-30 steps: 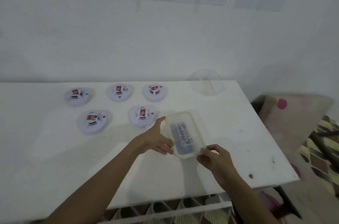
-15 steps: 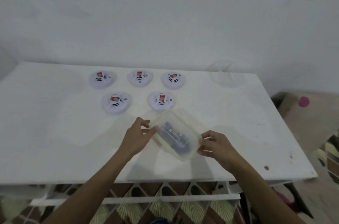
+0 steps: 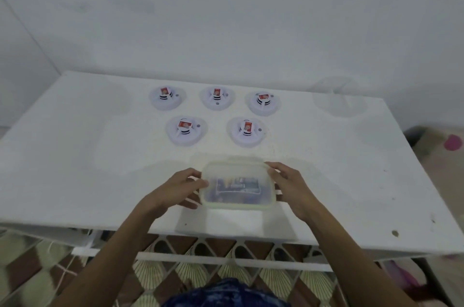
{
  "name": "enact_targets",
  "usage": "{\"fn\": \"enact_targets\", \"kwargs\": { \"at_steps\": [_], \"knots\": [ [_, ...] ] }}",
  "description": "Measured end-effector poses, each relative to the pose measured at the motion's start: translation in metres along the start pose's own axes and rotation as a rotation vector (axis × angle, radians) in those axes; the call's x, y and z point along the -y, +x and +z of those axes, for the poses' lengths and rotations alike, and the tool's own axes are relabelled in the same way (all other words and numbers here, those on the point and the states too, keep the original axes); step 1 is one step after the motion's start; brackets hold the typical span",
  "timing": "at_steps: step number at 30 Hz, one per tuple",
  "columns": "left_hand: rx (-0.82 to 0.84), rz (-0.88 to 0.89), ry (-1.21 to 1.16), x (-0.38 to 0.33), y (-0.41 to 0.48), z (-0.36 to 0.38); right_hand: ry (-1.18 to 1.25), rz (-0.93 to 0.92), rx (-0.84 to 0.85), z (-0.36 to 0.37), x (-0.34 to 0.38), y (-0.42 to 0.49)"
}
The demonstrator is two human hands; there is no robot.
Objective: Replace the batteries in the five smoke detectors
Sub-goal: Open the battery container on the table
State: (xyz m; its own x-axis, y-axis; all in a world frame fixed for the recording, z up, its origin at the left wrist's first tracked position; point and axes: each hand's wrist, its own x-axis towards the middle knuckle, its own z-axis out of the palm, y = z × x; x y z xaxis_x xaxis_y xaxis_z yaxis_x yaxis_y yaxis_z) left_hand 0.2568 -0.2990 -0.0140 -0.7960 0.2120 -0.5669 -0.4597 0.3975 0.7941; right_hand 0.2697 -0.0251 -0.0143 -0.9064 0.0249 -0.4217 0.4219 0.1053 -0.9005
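Items as I see them from the head camera:

1. White rectangular table, set against a pale wall, with small dark specks on its right part.
2. Five round white smoke detectors with red-labelled centres, all lying on the table's far half. The back row has three: left, middle and right. The front row has two: left and right. They lie near one another but apart, and no hand touches them.
3. Translucent rectangular plastic box with a pale-rimmed lid on top. It is near the table's front edge, in front of the front row. Dark blue contents show through the lid, too blurred for me to name. I cannot tell whether the plastic box rests on the table or is held just clear of it.
4. Left hand, fingers curled round the left short end of the plastic box, gripping it.
5. Right hand, thumb on the lid's far right corner and fingers wrapped round the right short end, gripping it.
6. Clear round plastic dish at the table's far right corner, well apart from the detectors.
7. Patterned brown-and-cream floor covering, seen below the table's front rail.
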Motion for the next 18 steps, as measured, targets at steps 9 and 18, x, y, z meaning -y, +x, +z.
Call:
{"fn": "enact_targets", "kwargs": {
  "at_steps": [9,18],
  "knots": [
    [0.047,0.040,-0.138,0.015,0.005,-0.010,0.114,0.167,0.066,-0.008,-0.010,-0.009],
    [0.095,0.126,-0.110,0.023,0.014,-0.014,0.307,0.251,0.153,-0.016,-0.019,-0.009]
  ]
}}
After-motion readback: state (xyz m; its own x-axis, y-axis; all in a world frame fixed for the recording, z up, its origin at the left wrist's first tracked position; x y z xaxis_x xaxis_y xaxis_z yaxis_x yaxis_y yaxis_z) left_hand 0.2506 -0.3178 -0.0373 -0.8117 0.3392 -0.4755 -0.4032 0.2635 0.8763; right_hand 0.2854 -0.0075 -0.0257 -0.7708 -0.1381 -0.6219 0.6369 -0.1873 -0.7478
